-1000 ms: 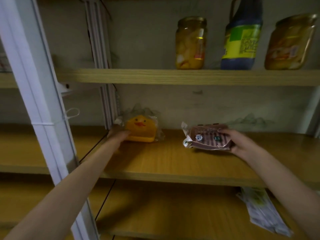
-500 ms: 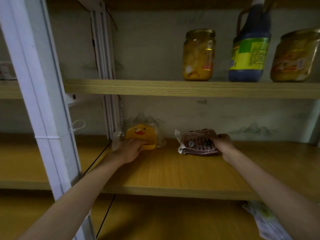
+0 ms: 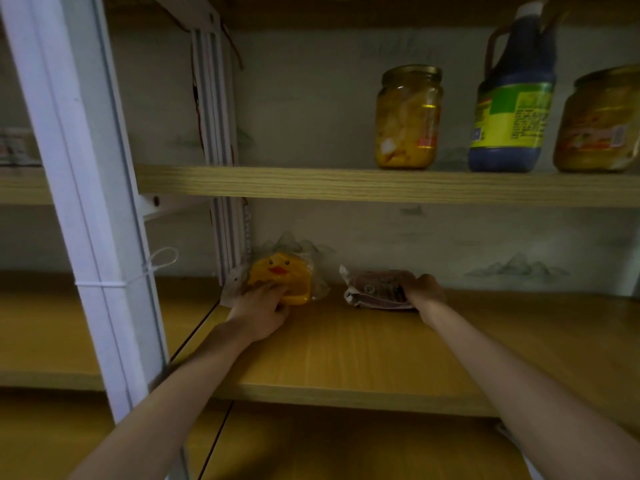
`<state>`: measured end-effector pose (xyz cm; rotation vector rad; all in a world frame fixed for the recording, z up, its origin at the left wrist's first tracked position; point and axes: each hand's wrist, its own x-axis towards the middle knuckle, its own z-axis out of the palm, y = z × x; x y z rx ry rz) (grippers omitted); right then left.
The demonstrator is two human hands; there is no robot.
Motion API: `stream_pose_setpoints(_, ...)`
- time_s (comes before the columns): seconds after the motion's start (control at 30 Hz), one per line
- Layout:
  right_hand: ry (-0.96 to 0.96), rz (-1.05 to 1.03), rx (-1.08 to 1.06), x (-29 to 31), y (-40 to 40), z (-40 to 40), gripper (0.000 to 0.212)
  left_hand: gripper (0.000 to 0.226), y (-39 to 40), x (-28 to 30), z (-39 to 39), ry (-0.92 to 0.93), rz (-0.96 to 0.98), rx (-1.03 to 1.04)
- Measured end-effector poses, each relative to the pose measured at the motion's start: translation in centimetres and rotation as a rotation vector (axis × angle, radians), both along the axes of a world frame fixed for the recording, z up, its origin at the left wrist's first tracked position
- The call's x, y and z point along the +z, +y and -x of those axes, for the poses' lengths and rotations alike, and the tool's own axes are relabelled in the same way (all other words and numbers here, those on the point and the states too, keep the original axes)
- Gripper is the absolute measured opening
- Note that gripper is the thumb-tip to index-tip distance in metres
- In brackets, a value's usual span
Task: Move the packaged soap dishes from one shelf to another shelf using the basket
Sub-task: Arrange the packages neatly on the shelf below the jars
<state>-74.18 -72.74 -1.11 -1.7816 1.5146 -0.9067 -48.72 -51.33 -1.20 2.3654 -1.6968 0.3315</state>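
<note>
Both forearms are bare, with no sleeves, down to the left hand and right hand.

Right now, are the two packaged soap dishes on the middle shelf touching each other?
Apart. The head view shows bare shelf between the yellow duck soap dish and the brown soap dish, each under one of the hands.

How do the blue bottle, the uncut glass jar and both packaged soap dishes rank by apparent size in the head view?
1. Blue bottle with green-yellow label
2. Glass jar of yellow fruit
3. Yellow duck-faced soap dish and brown packaged soap dish: alike, both partly hand-covered.
</note>
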Motion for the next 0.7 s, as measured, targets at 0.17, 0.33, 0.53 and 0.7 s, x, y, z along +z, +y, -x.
stream_pose_setpoints(0.17,0.108,0.033,-0.077,-0.1,-2.4,3.7,0.04,0.056,-0.2,-0.4,-0.4,0.038,0.02,-0.013)
stream_pose_setpoints(0.33,0.34,0.242,-0.16,0.5,-2.9,7.9,0.034,0.056,-0.3,-0.4,-0.3,0.043,0.026,0.002)
stream_pose_setpoints(0.53,0.604,0.419,0.303,0.6,-1.9,9.0,0.044,0.05,-0.5,-0.5,-0.5,0.046,0.023,-0.002)
stream_pose_setpoints(0.7,0.576,0.41,0.325,0.4,-1.0,9.6,0.041,0.051,-0.4,-0.4,-0.4,0.043,0.012,0.004)
